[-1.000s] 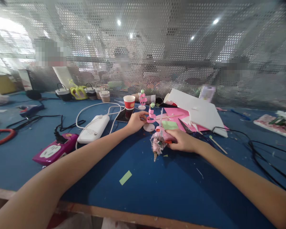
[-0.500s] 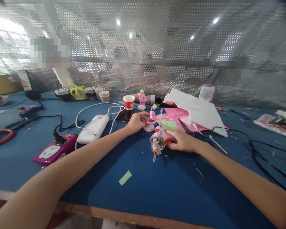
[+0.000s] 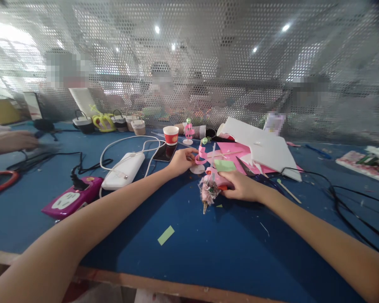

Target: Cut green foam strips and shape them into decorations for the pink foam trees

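Observation:
My left hand (image 3: 182, 161) has its fingers closed at the side of a pink paper spiral (image 3: 201, 156), which rises from a round white base (image 3: 197, 169) and carries a green piece on top. In my right hand (image 3: 242, 186) is a pink hot glue gun (image 3: 221, 181), its fingers wrapped round the handle. The gun's metal nozzle points toward me, and dried glue strings cling to its front. A clear glue stick (image 3: 213, 152) stands up from its rear, just right of the spiral. Behind them stands a second pink spiral (image 3: 188, 131) on a white base.
Left of my arm are a white power bank (image 3: 124, 170) with its cable, a phone (image 3: 165, 152) and a purple power strip (image 3: 72, 198). A red paper cup (image 3: 171, 135) stands behind. White board (image 3: 262, 145) and pink paper lie right; black cables (image 3: 337, 198) run beyond. A co-worker's hand (image 3: 14, 141) is far left.
At the far left, the co-worker's hand has moved in to the right, over where a blue tool lay. My own hands, the spiral and the glue gun hold almost still.

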`<state>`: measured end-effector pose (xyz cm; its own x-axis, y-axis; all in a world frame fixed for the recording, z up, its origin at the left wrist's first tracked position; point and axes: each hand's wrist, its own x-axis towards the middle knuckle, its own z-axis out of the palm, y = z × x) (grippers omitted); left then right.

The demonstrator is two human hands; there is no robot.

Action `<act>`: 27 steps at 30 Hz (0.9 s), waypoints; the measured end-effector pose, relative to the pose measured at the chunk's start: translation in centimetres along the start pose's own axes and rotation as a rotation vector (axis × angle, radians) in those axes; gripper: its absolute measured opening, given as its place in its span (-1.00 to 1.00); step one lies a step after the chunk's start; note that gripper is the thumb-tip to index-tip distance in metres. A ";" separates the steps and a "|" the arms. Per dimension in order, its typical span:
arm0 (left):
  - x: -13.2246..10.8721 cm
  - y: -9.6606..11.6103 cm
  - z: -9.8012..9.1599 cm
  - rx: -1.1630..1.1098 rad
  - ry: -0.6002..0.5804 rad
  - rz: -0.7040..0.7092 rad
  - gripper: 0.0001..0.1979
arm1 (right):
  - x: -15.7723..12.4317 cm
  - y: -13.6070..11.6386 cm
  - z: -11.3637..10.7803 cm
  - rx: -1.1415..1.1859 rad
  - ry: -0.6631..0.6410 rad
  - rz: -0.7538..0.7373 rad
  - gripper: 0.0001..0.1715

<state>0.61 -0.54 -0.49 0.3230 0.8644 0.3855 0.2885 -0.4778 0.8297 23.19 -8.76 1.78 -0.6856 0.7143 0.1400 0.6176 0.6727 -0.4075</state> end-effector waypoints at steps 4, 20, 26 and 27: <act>0.1 0.0 0.0 0.007 0.005 -0.017 -0.67 | 0.0 0.0 0.1 -0.019 -0.005 0.015 -0.78; 0.0 0.0 -0.2 -0.028 0.006 -0.033 -0.57 | -0.2 -0.1 0.3 -0.046 0.058 -0.012 -0.81; 0.1 -0.2 -0.2 -0.040 -0.036 -0.018 -0.53 | -0.6 -0.1 0.7 -0.092 0.146 -0.076 -0.82; 0.1 -0.3 -0.2 -0.023 -0.030 -0.017 -0.54 | -0.7 0.0 0.9 -0.109 0.171 -0.084 -0.81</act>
<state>0.35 -0.25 -0.62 0.3452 0.8670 0.3594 0.2731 -0.4592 0.8453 23.27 -9.42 0.88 -0.6668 0.6708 0.3247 0.6051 0.7416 -0.2896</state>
